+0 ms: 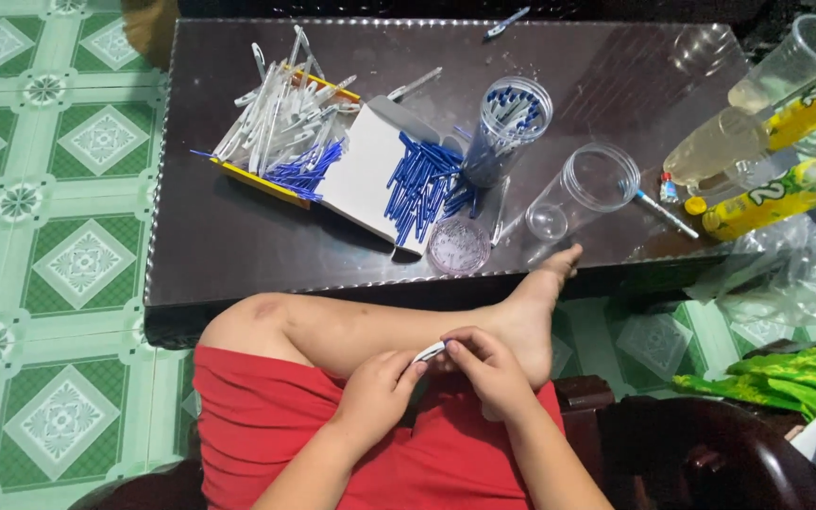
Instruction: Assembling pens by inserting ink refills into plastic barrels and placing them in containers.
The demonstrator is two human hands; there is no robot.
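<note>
Both hands meet over the lap: the left hand (377, 389) and the right hand (488, 370) each pinch an end of a small white pen part (430, 351) between fingertips, fingers clenched on it, just above the red shorts (266, 416) and beside the raised foot (533, 307). Beyond, on the dark worktop (229, 246), lie a round clear lid (458, 246), an empty clear jar (583, 189) on its side, blue refills (422, 184) on a white box, a jar of pens (509, 127) and white pen barrels (280, 123)
</note>
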